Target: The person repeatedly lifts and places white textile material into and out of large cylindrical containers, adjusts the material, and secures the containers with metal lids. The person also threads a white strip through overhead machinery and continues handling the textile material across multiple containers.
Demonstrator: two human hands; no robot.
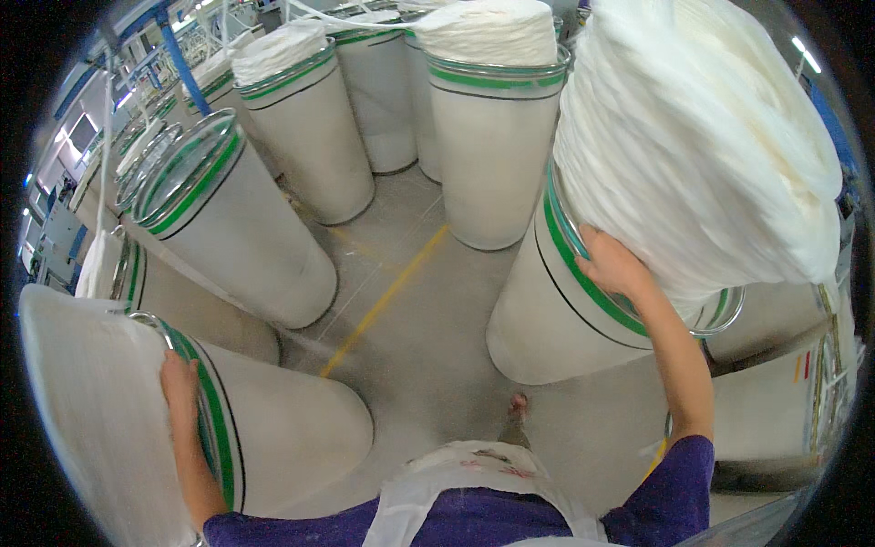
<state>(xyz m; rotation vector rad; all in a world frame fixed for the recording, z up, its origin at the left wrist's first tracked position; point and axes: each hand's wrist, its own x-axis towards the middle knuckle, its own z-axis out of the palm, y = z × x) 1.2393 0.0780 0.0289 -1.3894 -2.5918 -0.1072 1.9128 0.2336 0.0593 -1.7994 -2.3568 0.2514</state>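
Two tall white cans with green bands stand at my sides, each heaped above its rim with soft white fibre sliver. On the left can (296, 419), my left hand (180, 383) is closed over the metal rim, against the left sliver pile (91, 392). My right hand (615, 263) grips the rim of the right can (551, 305), just under the large coiled sliver pile (697, 146). That pile bulges well past the rim. Part of each hand's grip is hidden by the sliver and rim.
An open can (246, 237) with little visible inside stands ahead on the left. Beyond it are a sliver-filled can (310, 137) and another full can (497, 150) near the middle. A yellow line (387, 296) crosses the grey floor. More cans (766, 401) stand at right.
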